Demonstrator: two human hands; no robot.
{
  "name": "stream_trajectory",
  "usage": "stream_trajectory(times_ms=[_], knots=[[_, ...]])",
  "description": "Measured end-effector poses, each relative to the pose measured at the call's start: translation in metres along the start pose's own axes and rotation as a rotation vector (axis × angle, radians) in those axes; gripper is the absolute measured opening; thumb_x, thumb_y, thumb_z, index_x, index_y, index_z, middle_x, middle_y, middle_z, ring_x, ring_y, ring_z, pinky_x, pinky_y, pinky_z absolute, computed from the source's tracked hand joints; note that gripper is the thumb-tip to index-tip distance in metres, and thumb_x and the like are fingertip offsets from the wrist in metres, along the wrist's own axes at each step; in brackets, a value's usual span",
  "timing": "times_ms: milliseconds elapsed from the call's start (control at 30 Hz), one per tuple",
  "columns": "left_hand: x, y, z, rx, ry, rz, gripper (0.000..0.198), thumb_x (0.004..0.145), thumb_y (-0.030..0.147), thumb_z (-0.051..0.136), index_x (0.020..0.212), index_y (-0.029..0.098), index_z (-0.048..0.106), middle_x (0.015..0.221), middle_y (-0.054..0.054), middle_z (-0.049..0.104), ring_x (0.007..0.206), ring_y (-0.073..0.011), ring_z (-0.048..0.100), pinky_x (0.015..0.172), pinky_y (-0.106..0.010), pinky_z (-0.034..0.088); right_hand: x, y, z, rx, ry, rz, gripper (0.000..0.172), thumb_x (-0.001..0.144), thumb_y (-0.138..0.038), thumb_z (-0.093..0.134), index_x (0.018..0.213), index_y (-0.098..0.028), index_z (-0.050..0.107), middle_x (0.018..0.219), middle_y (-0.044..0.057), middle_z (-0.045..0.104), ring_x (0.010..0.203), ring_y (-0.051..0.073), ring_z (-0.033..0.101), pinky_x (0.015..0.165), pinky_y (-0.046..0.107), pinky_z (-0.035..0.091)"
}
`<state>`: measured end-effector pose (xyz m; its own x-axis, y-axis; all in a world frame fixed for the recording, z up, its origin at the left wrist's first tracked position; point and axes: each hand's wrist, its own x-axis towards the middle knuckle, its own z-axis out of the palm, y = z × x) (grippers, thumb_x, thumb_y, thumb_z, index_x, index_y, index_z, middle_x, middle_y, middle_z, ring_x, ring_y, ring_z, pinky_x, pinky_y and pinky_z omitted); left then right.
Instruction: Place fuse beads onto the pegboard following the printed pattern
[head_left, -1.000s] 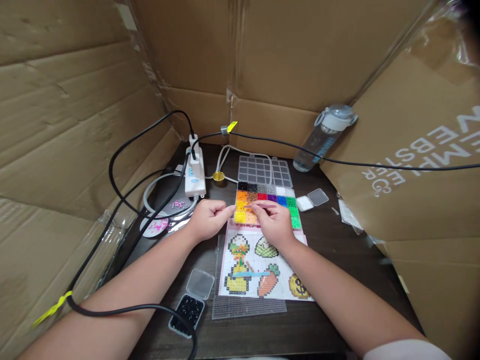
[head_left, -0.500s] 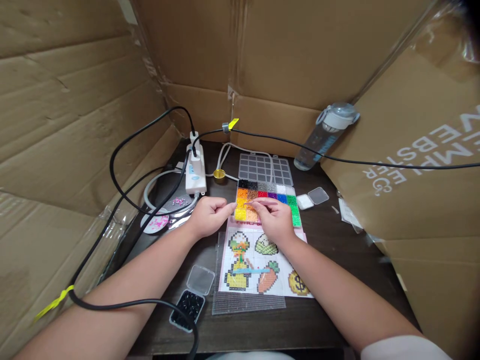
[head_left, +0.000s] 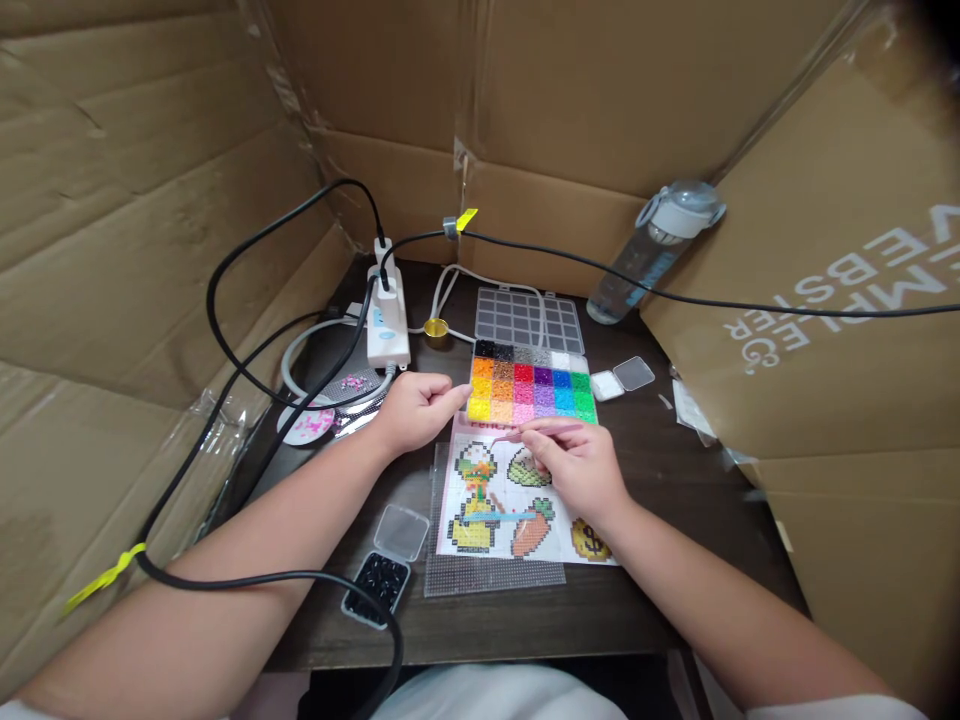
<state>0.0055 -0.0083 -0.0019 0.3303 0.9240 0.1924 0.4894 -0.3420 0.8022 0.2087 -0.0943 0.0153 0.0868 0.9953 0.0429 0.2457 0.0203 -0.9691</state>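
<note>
Pink tweezers [head_left: 551,430] are pinched in my right hand [head_left: 574,465], their tip over the top left of the printed pattern sheet [head_left: 495,500]. The sheet shows pixel drawings, among them a carrot and a coin, and lies on a clear pegboard [head_left: 495,578]. My left hand [head_left: 420,408] is closed, its thumb against the left edge of the bead box [head_left: 534,385]; whether its fingers hold anything is hidden. Beads of many colours fill the box's compartments. Its clear lid [head_left: 529,318] is folded back behind it.
Black beads fill a small open box [head_left: 377,588] near the front edge. A white power strip [head_left: 388,330], black cables, a gold dish [head_left: 436,330] and a plate of pink beads [head_left: 307,423] are left. At right stand a water bottle [head_left: 649,250] and a small white-bead box [head_left: 607,385].
My right hand has moved from over the bead box toward me, bringing the tweezers over the pattern sheet. My left hand stays by the box. The camera view has shifted slightly.
</note>
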Motion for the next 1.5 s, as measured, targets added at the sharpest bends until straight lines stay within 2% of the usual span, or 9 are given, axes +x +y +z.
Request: stream_trajectory(times_ms=[100,267,433,533,767,1067,1300,1433,1500], knots=[[0.0,0.001,-0.001,0.003,0.001,0.008,0.049,0.081,0.04,0.052,0.048,0.019,0.023,0.05,0.006,0.019,0.048,-0.0066,0.021,0.046,-0.025,0.018,-0.004,0.01,0.002,0.04,-0.015,0.079,0.02,0.077,-0.034,0.067,0.076,-0.017,0.079,0.065,0.006,0.07,0.05,0.012,0.054,0.044,0.025,0.041],[0.0,0.002,-0.001,0.007,-0.004,0.001,0.049,0.081,0.04,0.052,0.048,0.019,0.024,0.05,0.006,0.02,0.048,-0.0064,0.021,0.046,-0.024,0.019,-0.004,0.014,0.001,0.062,-0.058,0.093,0.021,0.077,-0.035,0.067,0.073,-0.017,0.078,0.066,0.005,0.071,0.046,0.009,0.048,0.043,0.024,0.039],[0.0,0.002,0.0,0.01,-0.007,-0.001,0.049,0.081,0.04,0.052,0.048,0.019,0.024,0.05,0.006,0.019,0.048,-0.0062,0.021,0.046,-0.024,0.019,-0.004,0.017,0.001,0.068,-0.094,0.097,0.021,0.078,-0.035,0.067,0.076,-0.017,0.078,0.072,0.006,0.074,0.048,0.009,0.049,0.045,0.024,0.041],[0.001,0.002,0.0,0.013,-0.004,0.0,0.049,0.081,0.04,0.053,0.048,0.019,0.023,0.05,0.006,0.019,0.049,-0.0062,0.021,0.046,-0.024,0.019,-0.004,0.02,0.001,0.055,-0.122,0.072,0.019,0.079,-0.033,0.066,0.078,-0.017,0.078,0.069,0.005,0.072,0.05,0.01,0.05,0.048,0.025,0.043],[0.0,0.001,0.001,-0.002,0.002,0.013,0.05,0.082,0.038,0.054,0.048,0.018,0.023,0.05,0.006,0.019,0.049,-0.006,0.021,0.046,-0.024,0.019,-0.005,0.022,0.001,0.032,-0.114,0.035,0.018,0.078,-0.033,0.066,0.078,-0.018,0.077,0.067,0.004,0.07,0.057,0.014,0.059,0.051,0.026,0.049],[0.0,0.001,0.001,-0.004,0.005,0.016,0.049,0.082,0.038,0.054,0.048,0.018,0.024,0.051,0.006,0.02,0.049,-0.0062,0.022,0.046,-0.024,0.02,-0.005,0.021,0.001,0.027,-0.1,0.03,0.015,0.078,-0.031,0.067,0.077,-0.019,0.076,0.065,0.003,0.07,0.055,0.013,0.059,0.049,0.026,0.049],[0.0,0.004,0.0,0.0,0.005,0.004,0.05,0.082,0.039,0.053,0.048,0.019,0.023,0.051,0.006,0.02,0.049,-0.0063,0.022,0.047,-0.024,0.019,-0.005,0.021,0.0,0.077,-0.041,0.052,0.016,0.075,-0.032,0.069,0.075,-0.017,0.076,0.055,0.001,0.065,0.044,0.01,0.051,0.044,0.025,0.044],[-0.001,0.002,-0.001,-0.001,-0.008,0.006,0.049,0.082,0.039,0.052,0.048,0.019,0.023,0.05,0.006,0.019,0.049,-0.0065,0.021,0.047,-0.024,0.019,0.005,0.011,-0.003,0.081,0.085,0.002,0.015,0.074,-0.031,0.071,0.075,-0.017,0.075,0.055,0.001,0.064,0.045,0.011,0.053,0.045,0.026,0.046],[-0.001,0.001,-0.001,0.002,-0.016,0.002,0.049,0.082,0.04,0.052,0.048,0.019,0.024,0.05,0.006,0.02,0.048,-0.0064,0.021,0.047,-0.023,0.019,0.014,0.002,-0.002,0.06,0.14,-0.041,0.015,0.075,-0.031,0.07,0.076,-0.017,0.076,0.06,0.003,0.068,0.047,0.011,0.054,0.047,0.027,0.048]])
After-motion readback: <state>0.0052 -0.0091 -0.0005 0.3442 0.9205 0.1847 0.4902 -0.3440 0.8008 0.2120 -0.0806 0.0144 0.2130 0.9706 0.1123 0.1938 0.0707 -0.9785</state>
